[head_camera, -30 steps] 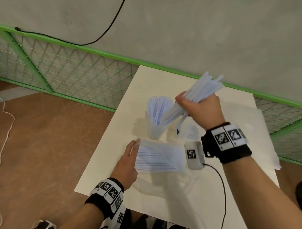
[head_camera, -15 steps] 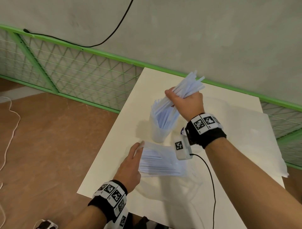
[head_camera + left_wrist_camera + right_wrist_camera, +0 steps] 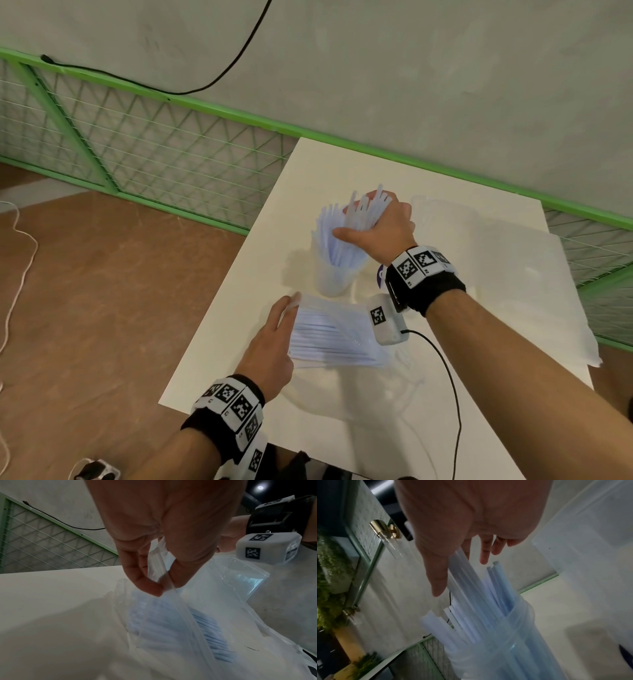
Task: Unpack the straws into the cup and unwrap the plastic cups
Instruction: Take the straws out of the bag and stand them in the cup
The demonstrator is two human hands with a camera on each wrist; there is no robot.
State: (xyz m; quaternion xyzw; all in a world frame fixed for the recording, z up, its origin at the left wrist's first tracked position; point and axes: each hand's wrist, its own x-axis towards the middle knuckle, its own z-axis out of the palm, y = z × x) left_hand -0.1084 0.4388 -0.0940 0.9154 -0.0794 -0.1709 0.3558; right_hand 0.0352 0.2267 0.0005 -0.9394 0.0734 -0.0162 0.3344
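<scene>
A clear cup (image 3: 330,281) holding several pale blue straws stands mid-table. My right hand (image 3: 363,216) is right above it with a bundle of straws (image 3: 359,219) whose lower ends are inside the cup. In the right wrist view, my right hand (image 3: 462,574) has its thumb and fingers stretched out, and the straws (image 3: 471,588) slide between them into the cup (image 3: 513,642). The straw bag (image 3: 332,335) lies near the front edge with several straws inside. My left hand (image 3: 289,306) holds its left end. In the left wrist view, my left hand (image 3: 161,586) pinches the bag's (image 3: 171,628) film.
Crumpled clear plastic packaging (image 3: 442,222) lies behind my right hand, and a large white sheet (image 3: 531,291) covers the table's right side. The table's left edge (image 3: 222,301) is close to my left hand. A green mesh fence (image 3: 154,154) runs behind. A cable (image 3: 448,377) trails from my right wrist.
My right hand has lowered the straw bundle from a slant above the table into the cup, and its grip has loosened. My left hand has stayed on the bag.
</scene>
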